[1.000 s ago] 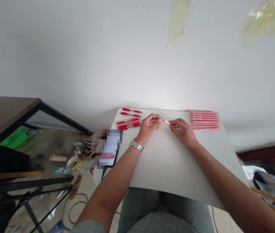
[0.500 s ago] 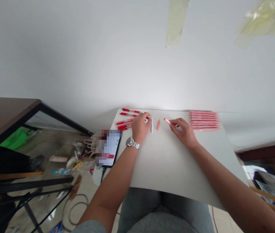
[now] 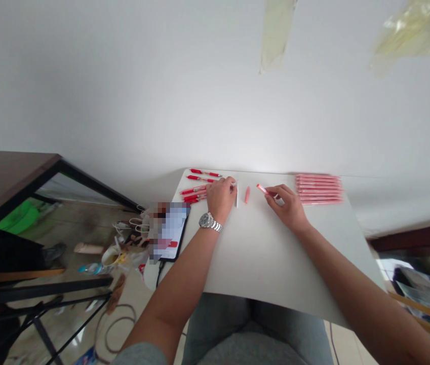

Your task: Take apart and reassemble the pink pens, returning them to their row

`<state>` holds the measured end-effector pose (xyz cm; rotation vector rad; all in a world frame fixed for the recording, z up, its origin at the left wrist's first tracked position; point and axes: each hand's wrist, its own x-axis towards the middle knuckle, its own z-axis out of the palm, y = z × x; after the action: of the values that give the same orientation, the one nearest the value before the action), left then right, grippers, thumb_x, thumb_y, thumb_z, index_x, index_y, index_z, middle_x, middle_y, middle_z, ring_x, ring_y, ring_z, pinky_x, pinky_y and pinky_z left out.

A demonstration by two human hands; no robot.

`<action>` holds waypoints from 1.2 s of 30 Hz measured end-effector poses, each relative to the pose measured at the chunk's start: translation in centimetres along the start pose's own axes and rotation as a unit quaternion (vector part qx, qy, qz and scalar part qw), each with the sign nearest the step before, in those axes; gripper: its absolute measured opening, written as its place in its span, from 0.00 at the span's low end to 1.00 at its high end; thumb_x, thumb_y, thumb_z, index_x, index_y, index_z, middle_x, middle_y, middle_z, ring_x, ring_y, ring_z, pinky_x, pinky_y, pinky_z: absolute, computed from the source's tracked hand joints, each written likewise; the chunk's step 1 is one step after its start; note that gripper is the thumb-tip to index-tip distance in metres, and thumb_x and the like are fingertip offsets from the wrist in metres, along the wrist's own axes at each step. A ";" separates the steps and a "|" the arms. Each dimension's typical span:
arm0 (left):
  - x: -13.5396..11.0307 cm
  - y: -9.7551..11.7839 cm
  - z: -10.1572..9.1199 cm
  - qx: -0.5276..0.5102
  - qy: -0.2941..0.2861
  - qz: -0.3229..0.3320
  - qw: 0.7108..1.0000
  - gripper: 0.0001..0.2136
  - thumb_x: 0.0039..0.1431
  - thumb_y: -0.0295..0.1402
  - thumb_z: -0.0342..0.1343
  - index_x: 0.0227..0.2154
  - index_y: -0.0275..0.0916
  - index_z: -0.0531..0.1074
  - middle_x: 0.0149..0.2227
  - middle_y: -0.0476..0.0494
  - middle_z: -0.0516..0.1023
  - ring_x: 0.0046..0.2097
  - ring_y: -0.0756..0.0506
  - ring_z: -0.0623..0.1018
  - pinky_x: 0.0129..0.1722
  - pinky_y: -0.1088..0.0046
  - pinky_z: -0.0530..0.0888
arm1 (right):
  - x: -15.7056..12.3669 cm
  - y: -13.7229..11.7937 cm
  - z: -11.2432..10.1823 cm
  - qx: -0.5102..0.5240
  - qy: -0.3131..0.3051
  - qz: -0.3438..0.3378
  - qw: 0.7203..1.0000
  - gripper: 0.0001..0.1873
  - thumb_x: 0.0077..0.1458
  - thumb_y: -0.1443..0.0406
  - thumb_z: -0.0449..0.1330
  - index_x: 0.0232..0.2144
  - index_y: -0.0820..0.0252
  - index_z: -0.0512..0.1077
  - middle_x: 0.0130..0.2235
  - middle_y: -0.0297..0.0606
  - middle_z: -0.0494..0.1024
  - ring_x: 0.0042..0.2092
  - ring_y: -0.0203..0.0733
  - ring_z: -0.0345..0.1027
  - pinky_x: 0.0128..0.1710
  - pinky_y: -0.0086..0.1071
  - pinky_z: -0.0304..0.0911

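Head view: pinches pink tube [image 3: 261, 189] in right hand [image 3: 287, 205]; curls nearer left hand [image 3: 220, 197] just left of white stick [image 3: 237, 196] lying front to back, cannot tell whether gripping.

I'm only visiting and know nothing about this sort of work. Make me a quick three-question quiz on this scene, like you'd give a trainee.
1. Short answer: on which side of the flat white table, the person's left or right, does the row of slender pale-pink sticks lie?

2. True or false: a short, salmon-pink tapered piece lies on the table between the left hand and the right hand.

3. Multiple choice: what does the right hand hold?
A) a black phone
B) a slim pink-and-white tube
C) a plastic bottle

Key: 1. Right. 2. True. 3. B.
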<state>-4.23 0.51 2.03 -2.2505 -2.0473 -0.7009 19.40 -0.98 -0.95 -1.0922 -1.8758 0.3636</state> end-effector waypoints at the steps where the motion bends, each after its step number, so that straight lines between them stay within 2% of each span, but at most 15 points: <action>1: 0.0 0.0 0.0 0.000 0.000 -0.001 1.000 0.06 0.69 0.34 0.56 0.44 0.46 0.76 0.42 0.42 0.83 0.46 0.36 0.79 0.46 0.60 0.65 | 0.0 0.0 0.0 0.000 -0.001 0.001 1.000 0.08 0.67 0.63 0.60 0.45 0.55 0.77 0.38 0.39 0.77 0.37 0.41 0.74 0.39 0.37 0.72; 13: 0.0 0.0 0.0 -0.013 0.006 0.004 1.000 0.07 0.68 0.34 0.57 0.46 0.45 0.76 0.41 0.41 0.82 0.44 0.38 0.79 0.45 0.62 0.66 | 0.0 0.1 0.0 0.005 -0.002 0.003 1.000 0.09 0.67 0.62 0.60 0.46 0.55 0.77 0.38 0.39 0.78 0.37 0.42 0.75 0.38 0.38 0.72; 18: -0.4 0.4 -0.6 -0.010 -0.002 0.004 1.000 0.04 0.69 0.36 0.57 0.41 0.44 0.75 0.39 0.43 0.81 0.41 0.40 0.78 0.41 0.64 0.66 | 0.0 0.2 0.1 0.011 0.000 0.006 1.000 0.09 0.67 0.62 0.60 0.46 0.55 0.77 0.39 0.40 0.78 0.38 0.42 0.74 0.40 0.39 0.72; 27: -1.0 1.1 -0.6 0.017 -0.053 -0.014 0.998 0.07 0.68 0.40 0.58 0.37 0.44 0.75 0.40 0.44 0.80 0.41 0.42 0.78 0.36 0.66 0.65 | 0.0 0.1 0.0 0.002 0.002 0.009 1.000 0.09 0.67 0.62 0.60 0.46 0.55 0.77 0.38 0.39 0.78 0.37 0.42 0.74 0.38 0.38 0.72; 36: -1.0 1.2 -0.3 0.024 -0.052 -0.030 0.998 0.05 0.66 0.36 0.58 0.35 0.43 0.74 0.39 0.43 0.81 0.40 0.42 0.78 0.35 0.67 0.66 | 0.1 -0.1 0.0 0.004 0.004 0.008 1.000 0.09 0.67 0.62 0.60 0.46 0.55 0.77 0.38 0.39 0.78 0.37 0.41 0.74 0.38 0.37 0.72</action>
<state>-3.24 -0.67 2.32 -2.2541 -2.1619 -0.5412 19.34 -0.97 -0.84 -1.1025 -1.8575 0.3758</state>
